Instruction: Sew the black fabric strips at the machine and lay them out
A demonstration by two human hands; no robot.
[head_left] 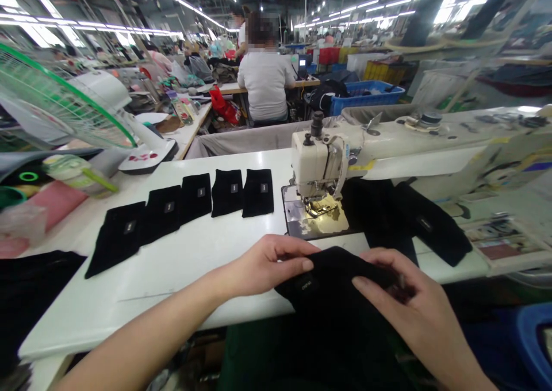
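Observation:
Between my two hands, at the table's front edge, is a black fabric piece with a small dark label near its left side. My left hand pinches its upper left edge between thumb and fingers. On the opposite side my right hand grips the edge, thumb on top and fingers partly hidden behind the cloth. Just beyond stands a sewing machine, its lit presser foot over the metal plate with no cloth under it. Several labelled black fabric pieces lie in a row to the left.
More black fabric lies right of the needle, under the machine arm. A green fan and a cup stand at the left. Dark cloth hangs at the left edge. A seated person is ahead, beside a blue crate.

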